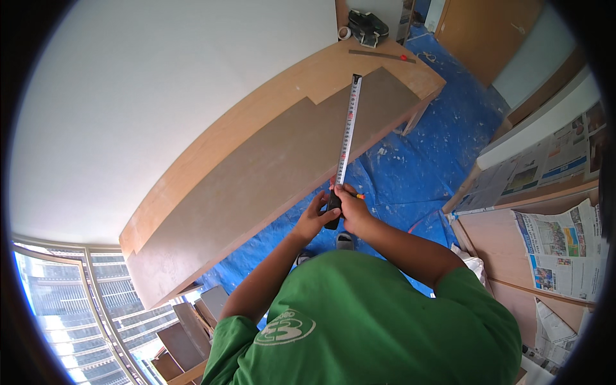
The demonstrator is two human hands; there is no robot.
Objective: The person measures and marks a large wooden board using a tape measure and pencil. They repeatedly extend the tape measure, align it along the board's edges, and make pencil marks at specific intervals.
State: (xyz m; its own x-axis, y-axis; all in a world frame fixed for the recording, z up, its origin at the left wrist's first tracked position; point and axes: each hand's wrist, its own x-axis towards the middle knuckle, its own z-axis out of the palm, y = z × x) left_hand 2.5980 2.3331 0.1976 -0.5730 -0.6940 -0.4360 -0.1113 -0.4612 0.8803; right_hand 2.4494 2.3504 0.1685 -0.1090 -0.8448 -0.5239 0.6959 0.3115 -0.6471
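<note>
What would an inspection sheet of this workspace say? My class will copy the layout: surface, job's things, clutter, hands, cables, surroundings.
Surface: long wooden bench, brown sheet lying on it.
Job's things: tape measure, blade pulled out over the sheet; whether its tip touches is unclear.
Clutter: black bag, tape roll and thin strip at the bench's far end; loose boards lower left.
Hands: left hand and right hand together hold the tape measure.
Cables: nothing seen.
Surroundings: blue floor cover, window, newspaper.
</note>
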